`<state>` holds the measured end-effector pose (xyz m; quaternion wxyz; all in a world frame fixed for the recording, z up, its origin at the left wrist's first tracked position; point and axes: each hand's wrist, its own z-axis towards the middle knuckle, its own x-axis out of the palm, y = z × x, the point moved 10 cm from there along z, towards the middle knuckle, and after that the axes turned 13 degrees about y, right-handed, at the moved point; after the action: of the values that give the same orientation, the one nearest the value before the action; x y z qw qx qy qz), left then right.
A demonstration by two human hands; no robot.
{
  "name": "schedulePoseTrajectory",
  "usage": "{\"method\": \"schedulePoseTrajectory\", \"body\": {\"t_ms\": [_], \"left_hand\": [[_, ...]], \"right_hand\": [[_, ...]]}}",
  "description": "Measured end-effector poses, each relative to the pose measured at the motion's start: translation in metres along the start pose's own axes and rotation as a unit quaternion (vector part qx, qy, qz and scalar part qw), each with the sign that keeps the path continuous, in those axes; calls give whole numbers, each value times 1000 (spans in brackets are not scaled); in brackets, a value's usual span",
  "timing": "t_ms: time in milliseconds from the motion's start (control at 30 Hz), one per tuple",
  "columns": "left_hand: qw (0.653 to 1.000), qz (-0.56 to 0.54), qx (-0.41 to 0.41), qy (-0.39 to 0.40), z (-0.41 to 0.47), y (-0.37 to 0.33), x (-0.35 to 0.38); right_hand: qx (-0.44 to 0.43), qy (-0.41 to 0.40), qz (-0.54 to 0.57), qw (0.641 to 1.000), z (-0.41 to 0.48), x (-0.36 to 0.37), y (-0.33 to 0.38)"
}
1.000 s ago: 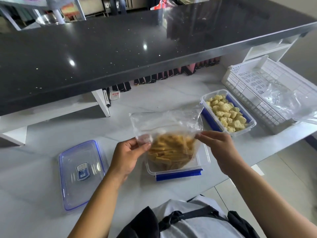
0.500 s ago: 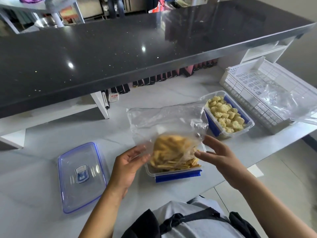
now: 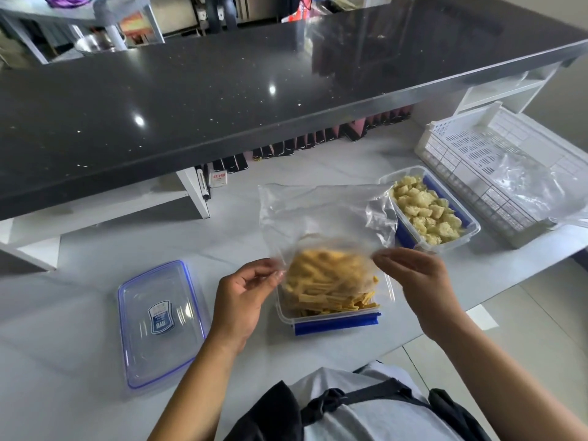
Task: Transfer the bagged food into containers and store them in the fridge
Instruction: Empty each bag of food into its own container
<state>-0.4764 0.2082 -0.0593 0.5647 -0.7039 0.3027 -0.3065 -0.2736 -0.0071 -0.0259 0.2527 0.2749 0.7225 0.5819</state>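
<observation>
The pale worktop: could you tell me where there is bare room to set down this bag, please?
Bare pale worktop lies left, between the clear blue-rimmed lid and the black raised shelf, and behind the clear plastic bag. Crowded on the right: clear tub of yellow strips, tub of pale chunks, white slatted basket.

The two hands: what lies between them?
In the head view, a clear plastic bag of yellow strips lies between the left hand and right hand; both pinch its sides, above the open container.
</observation>
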Motion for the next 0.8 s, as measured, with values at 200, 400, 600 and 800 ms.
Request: {"method": "schedulePoseTrajectory", "body": {"t_ms": [200,400,600,800], "left_hand": [[999,-8,-29,26,4,3,0],[999,-23,40,-5,8,-23,0],[996,-28,-61,56,12,5,8],[999,-10,40,-29,16,-27,2]], "right_hand": [[22,0,9,1000,3,-7,-5],[-5,26,50,998,6,-4,9],[28,4,10,1000,4,-8,-4],[16,3,42,999,5,-5,7]]}}
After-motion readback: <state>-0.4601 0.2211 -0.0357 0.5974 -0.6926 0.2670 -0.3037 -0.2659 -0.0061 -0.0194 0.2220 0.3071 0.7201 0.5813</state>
